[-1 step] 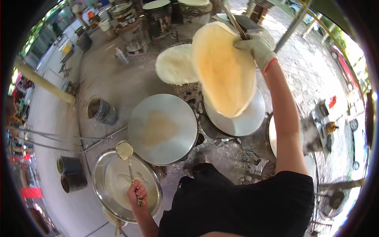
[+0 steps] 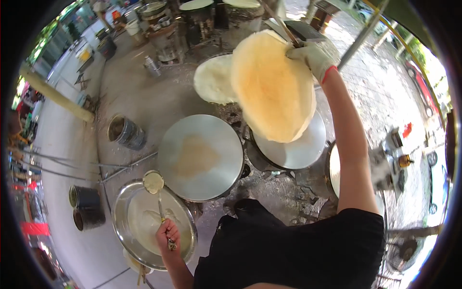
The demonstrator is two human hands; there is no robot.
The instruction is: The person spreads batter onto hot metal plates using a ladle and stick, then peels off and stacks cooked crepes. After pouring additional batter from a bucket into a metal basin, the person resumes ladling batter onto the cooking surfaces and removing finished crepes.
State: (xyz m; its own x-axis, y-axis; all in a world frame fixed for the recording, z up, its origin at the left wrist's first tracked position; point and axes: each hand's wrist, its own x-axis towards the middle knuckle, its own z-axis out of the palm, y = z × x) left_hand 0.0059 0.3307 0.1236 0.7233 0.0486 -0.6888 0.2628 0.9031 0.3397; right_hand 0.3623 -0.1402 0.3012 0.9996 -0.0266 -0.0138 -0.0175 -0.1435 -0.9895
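Observation:
My left hand [image 2: 167, 234] is closed round the handle of a ladle [image 2: 153, 183]. Pale batter fills its bowl, which hovers over the far rim of a steel basin [image 2: 119, 219] containing more batter [image 2: 139, 226]. In a white glove, my right hand [image 2: 315, 61] pinches the upper right edge of a large, thin flatbread [image 2: 272, 89], golden in the middle. A wooden stick [image 2: 284, 28] meets the same glove; whether it is gripped too is unclear. The flatbread hangs over a round griddle [image 2: 315, 144], partly hiding it. Left of that, another griddle [image 2: 216, 137] bears a brownish patch.
Beyond the griddles lies a pale round sheet [image 2: 211, 82], overlapped by the flatbread. Dark buckets [image 2: 127, 135] stand on the left floor. Further griddles [image 2: 335, 168] lie under my right arm. A steaming pot [image 2: 382, 166] and a fan [image 2: 402, 253] are at the right.
The flatbread and my right hand sit slightly lower in the picture, with the whole view shifted a little. Both hands keep their holds.

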